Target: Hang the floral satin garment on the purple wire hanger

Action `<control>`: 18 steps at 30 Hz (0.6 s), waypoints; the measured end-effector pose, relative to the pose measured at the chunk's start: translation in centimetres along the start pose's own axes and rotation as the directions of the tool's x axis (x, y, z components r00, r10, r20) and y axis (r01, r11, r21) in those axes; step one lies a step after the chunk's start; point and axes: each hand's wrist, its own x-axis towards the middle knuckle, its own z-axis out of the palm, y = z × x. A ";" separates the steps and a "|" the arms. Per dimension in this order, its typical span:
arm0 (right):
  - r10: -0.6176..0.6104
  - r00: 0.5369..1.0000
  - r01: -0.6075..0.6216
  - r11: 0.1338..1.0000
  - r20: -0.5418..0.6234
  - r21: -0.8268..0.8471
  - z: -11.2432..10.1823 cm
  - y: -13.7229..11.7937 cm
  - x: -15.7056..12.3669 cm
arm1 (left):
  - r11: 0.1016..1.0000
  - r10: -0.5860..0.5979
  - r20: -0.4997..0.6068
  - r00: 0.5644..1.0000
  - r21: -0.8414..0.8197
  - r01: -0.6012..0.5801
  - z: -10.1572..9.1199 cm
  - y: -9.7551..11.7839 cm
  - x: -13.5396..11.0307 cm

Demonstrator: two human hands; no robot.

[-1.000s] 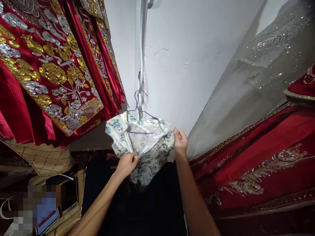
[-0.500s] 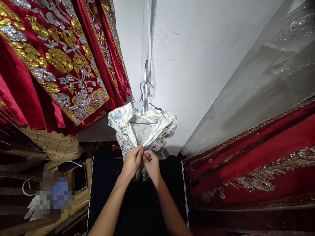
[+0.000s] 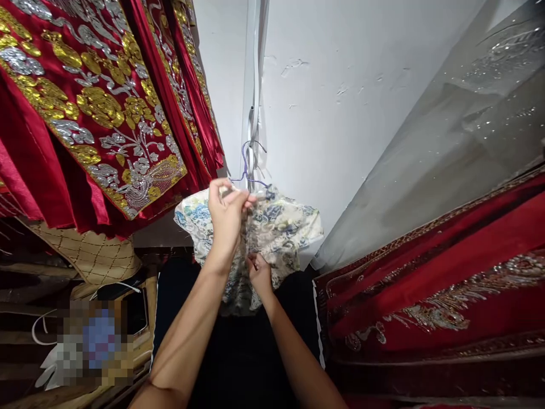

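Note:
A floral short-sleeved top (image 3: 279, 227), cream with blue and green print, hangs on a purple wire hanger (image 3: 246, 162) in front of me. My left hand (image 3: 227, 210) is closed at the neckline, its thumb and fingers pinching the top of the front opening; the fingertips are slightly blurred. Lower down, my right hand (image 3: 259, 272) grips the front edge of the same top with bent fingers. Between the two hands, the front edges lie close together. The lower part of the garment falls between my dark-trousered knees.
Red cloth (image 3: 106, 108) with gold and silver sequins hangs at the upper left. A white wall (image 3: 315, 113) stands behind the hanger. Sheer glittery fabric (image 3: 426, 136) and red embroidered cloth (image 3: 426, 295) are on the right. A wooden stand (image 3: 151, 301) with blurred items is lower left.
My left hand has moved up from mid-front to the neckline. The open V of the top has drawn together and its shoulders have spread. My right hand stays low on the front edge.

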 end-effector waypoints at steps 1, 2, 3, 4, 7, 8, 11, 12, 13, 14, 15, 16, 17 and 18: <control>0.003 1.000 -0.003 1.000 0.011 0.000 -0.3 -0.3 0.4 | 1.000 0.018 0.039 0.999 0.015 -0.018 0.3 0.5 0.6; 0.008 1.000 -0.008 1.000 0.016 0.006 -0.7 -0.8 0.7 | 0.999 0.025 0.081 0.996 0.036 -0.028 0.4 0.8 0.9; 0.010 1.000 -0.011 1.000 0.016 0.020 -1.1 -1.4 1.1 | 0.998 0.021 0.126 0.992 0.062 -0.029 0.3 0.8 0.9; 0.004 1.000 -0.005 0.999 0.013 0.042 -1.6 -2.4 1.4 | 0.995 0.017 0.163 0.987 0.090 -0.032 0.0 0.7 0.7; -0.093 0.994 0.100 0.986 -0.063 0.130 -3.5 -6.8 3.3 | 0.980 0.022 0.205 0.979 0.188 -0.062 -1.0 -0.3 -0.7; -0.152 0.983 0.165 0.976 -0.099 0.142 -4.2 -8.7 4.1 | 0.972 0.027 0.206 0.978 0.221 -0.074 -1.2 -0.6 -1.1; -0.325 0.946 0.324 0.944 0.003 0.057 -6.1 -14.0 7.2 | 0.950 0.064 0.198 0.978 0.289 -0.121 -1.5 -1.1 -1.7; -0.377 0.924 0.378 0.926 0.068 -0.010 -6.5 -15.3 8.2 | 0.942 0.082 0.191 0.978 0.307 -0.139 -1.6 -1.1 -1.7; -0.418 0.899 0.429 0.900 0.126 -0.075 -6.8 -16.3 9.0 | 0.934 0.095 0.185 0.978 0.323 -0.151 -1.6 -1.1 -1.6; -0.449 0.878 0.472 0.871 0.170 -0.136 -6.9 -16.9 9.6 | 0.929 0.098 0.180 0.979 0.336 -0.155 -1.7 -1.1 -1.4; -0.470 0.860 0.504 0.844 0.198 -0.186 -6.9 -17.3 10.0 | 0.928 0.091 0.176 0.980 0.341 -0.147 -1.9 -1.3 -1.2; -0.486 0.847 0.526 0.821 0.215 -0.220 -6.8 -17.6 10.2 | 0.933 0.075 0.172 0.982 0.337 -0.130 -2.1 -1.6 -1.0; -0.496 0.839 0.540 0.808 0.223 -0.235 -6.6 -17.7 10.2 | 0.940 0.056 0.167 0.984 0.324 -0.108 -2.4 -2.1 -0.8; -0.506 0.833 0.549 0.803 0.224 -0.231 -6.4 -17.8 10.1 | 0.947 0.041 0.160 0.986 0.309 -0.089 -2.8 -2.9 -0.8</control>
